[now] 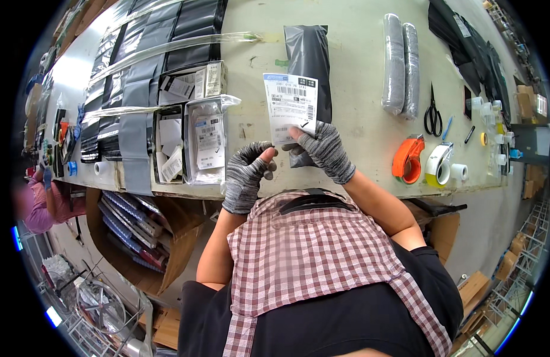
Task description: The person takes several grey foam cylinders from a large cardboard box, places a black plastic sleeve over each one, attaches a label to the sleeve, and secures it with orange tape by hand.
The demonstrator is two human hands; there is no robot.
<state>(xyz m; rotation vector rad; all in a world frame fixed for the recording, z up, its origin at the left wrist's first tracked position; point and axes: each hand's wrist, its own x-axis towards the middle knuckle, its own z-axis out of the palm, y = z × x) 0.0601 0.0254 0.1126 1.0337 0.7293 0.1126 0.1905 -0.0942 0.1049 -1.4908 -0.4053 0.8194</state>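
A white printed shipping label (291, 98) is held upright at the table's front by my right hand (325, 152), its thumb on the face near the lower edge. My left hand (246, 175) is closed just beside the label's lower left corner, fingers curled toward the thumb; whether anything is pinched there is too small to tell. Both hands wear grey knitted gloves with bare fingertips. Behind the label a dark grey plastic mailing bag (311, 50) lies lengthwise on the table, partly hidden by the label and my right hand.
Left are boxes of labels (206, 143) and stacked grey mailing bags (129, 71). Right are two clear-wrapped grey rolls (393, 65), black scissors (433, 116), an orange tape dispenser (409, 159) and tape rolls (459, 172). A carton (180, 262) stands below the table's left front; another person (49, 202) is far left.
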